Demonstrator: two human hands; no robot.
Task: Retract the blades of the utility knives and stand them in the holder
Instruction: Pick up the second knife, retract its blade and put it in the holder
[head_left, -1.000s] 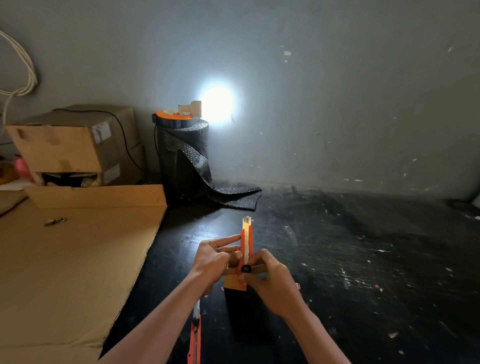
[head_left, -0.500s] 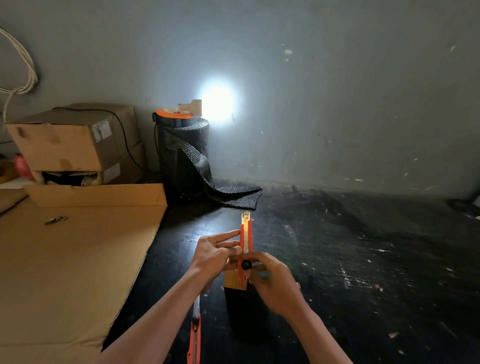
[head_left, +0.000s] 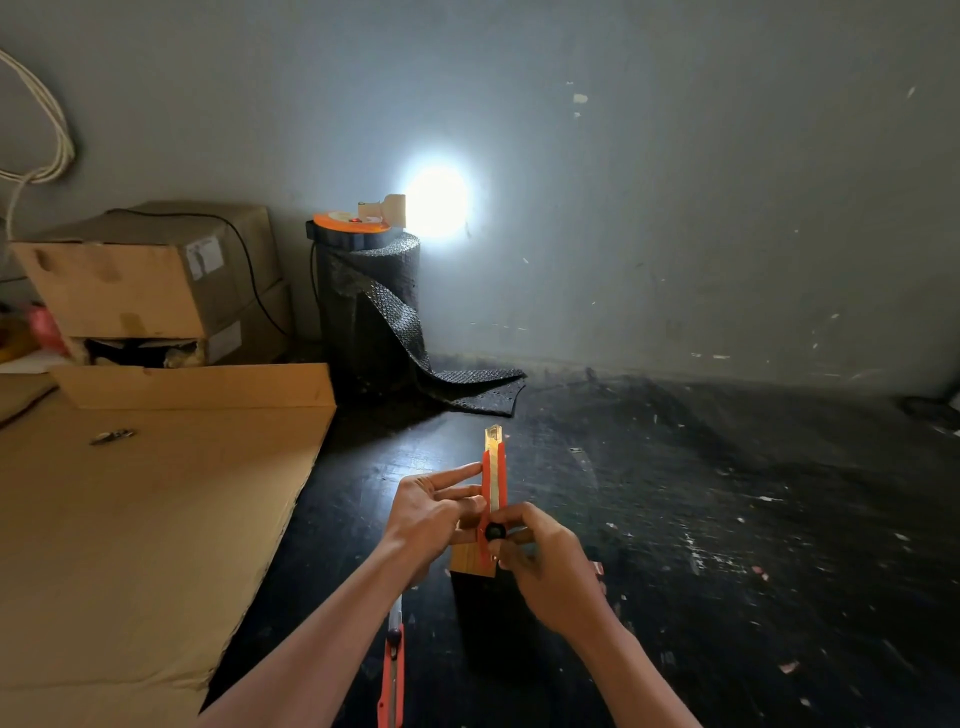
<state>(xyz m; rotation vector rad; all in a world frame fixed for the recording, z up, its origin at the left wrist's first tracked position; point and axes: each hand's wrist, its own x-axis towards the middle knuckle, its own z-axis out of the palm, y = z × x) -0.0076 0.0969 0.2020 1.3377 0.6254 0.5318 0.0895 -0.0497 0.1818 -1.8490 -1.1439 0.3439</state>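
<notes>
I hold an orange utility knife (head_left: 493, 478) upright between both hands, a short piece of blade showing at its top. My left hand (head_left: 431, 512) grips its body from the left, fingers extended. My right hand (head_left: 545, 566) pinches the black slider knob at the knife's lower part. Just behind and below the hands stands a wooden block holder (head_left: 470, 561) on the dark floor. A second orange utility knife (head_left: 392, 670) lies on the floor under my left forearm, its blade pointing away from me.
A large flat cardboard sheet (head_left: 140, 519) covers the floor at left, with a small metal piece (head_left: 111, 435) on it. Stacked cardboard boxes (head_left: 150, 280) and a black bubble-wrap roll (head_left: 374, 306) stand against the wall. A bright lamp glares behind the roll.
The knife has risen slightly and my right thumb and finger have closed tighter on the black slider. The exposed blade looks about the same length.
</notes>
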